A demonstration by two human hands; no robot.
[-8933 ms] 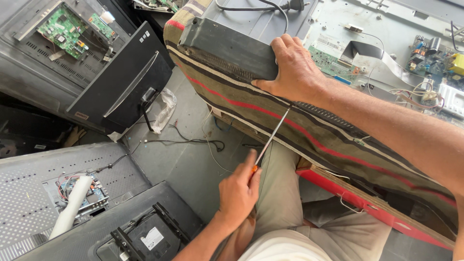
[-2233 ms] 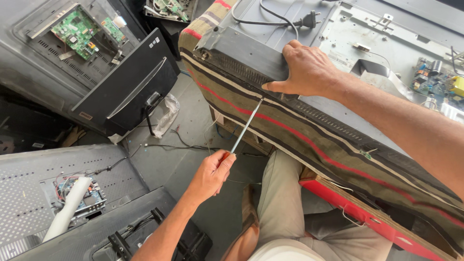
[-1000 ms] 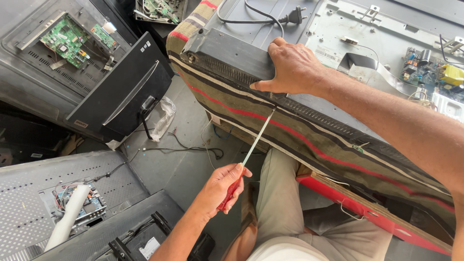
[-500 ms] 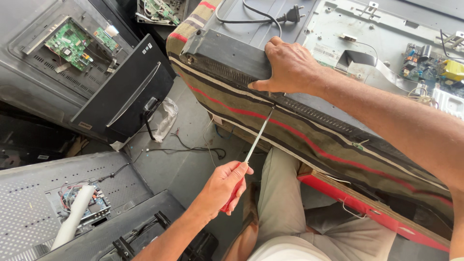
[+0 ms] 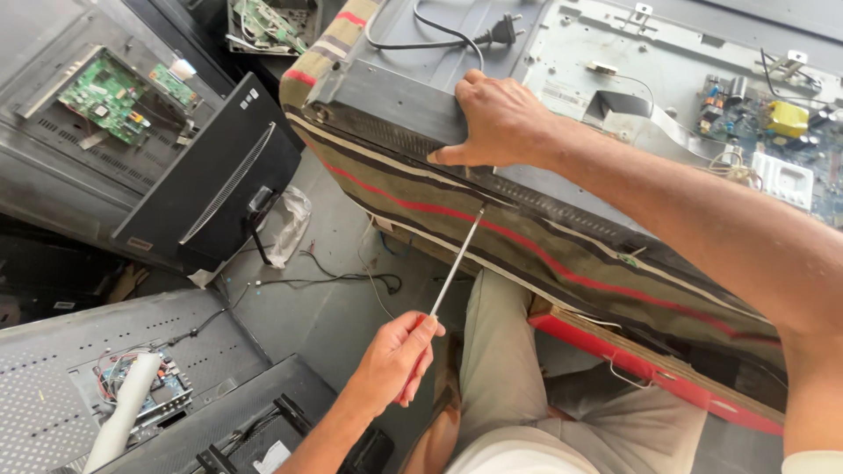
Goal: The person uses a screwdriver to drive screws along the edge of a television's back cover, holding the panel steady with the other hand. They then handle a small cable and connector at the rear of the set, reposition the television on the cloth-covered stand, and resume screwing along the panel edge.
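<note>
While I look down through the head camera, my left hand (image 5: 397, 362) has its fingers (image 5: 420, 338) curled tight around the handle of a long screwdriver (image 5: 455, 268) (the handle is almost wholly hidden inside the fist, only a sliver of red showing). Its thin steel shaft runs up and to the right, away from those fingers, and the tip meets the lower edge of the grey television back panel (image 5: 413, 96) just below my right hand (image 5: 500, 118). That is the relation that matters: the long axis of the tool slants from the fist near my knee up to the seam of the panel, so the tip lies well above and a little right of the gripping fingers.

My right hand lies flat on top of the panel, fingers bent over its near edge and pressing down, holding nothing but the casing itself. It is far nearer to the tip than the left hand is.

The panel rests on a striped cloth (image 5: 544, 254) with a red line, draped over a red-edged bench (image 5: 650, 369). Beyond the right fingers a black power plug (image 5: 502, 33) lies on the casing. Far left of the left fingers sits a green circuit board (image 5: 110, 95) in another shell.
</note>
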